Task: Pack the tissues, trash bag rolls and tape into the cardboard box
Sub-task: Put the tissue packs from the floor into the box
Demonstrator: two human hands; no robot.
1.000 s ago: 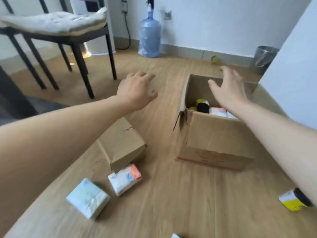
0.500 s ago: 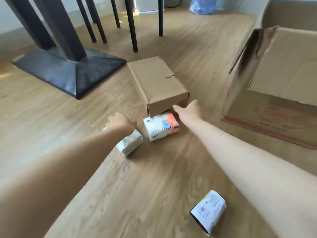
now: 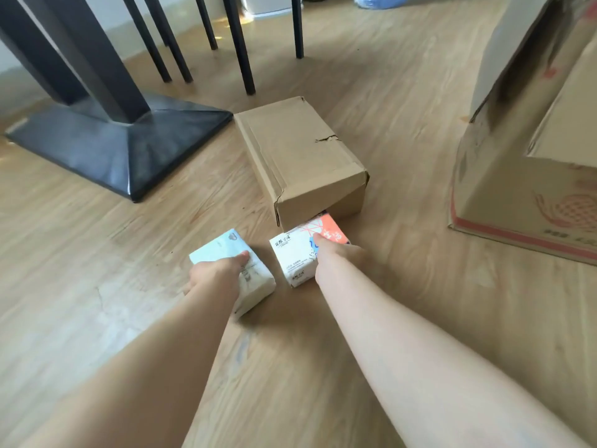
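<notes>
Two tissue packs lie side by side on the wooden floor. My left hand [image 3: 217, 273] grips the pale blue and white tissue pack [image 3: 226, 253], thumb across its top. My right hand [image 3: 336, 257] grips the white and orange tissue pack [image 3: 292, 253], whose far end touches a small closed carton. The large open cardboard box [image 3: 529, 176] stands at the right edge, only its near corner and a raised flap in view; its inside is hidden.
A small closed brown carton [image 3: 300, 156] lies just beyond the packs. A black table base [image 3: 122, 140] and several black chair legs [image 3: 239, 43] stand at the left and back. A blue water bottle [image 3: 378, 0] peeks in at the top.
Both hands came down from above the large box to the floor and closed on the two tissue packs. The view dropped lower and nearer; the trash bag roll at the bottom left the frame.
</notes>
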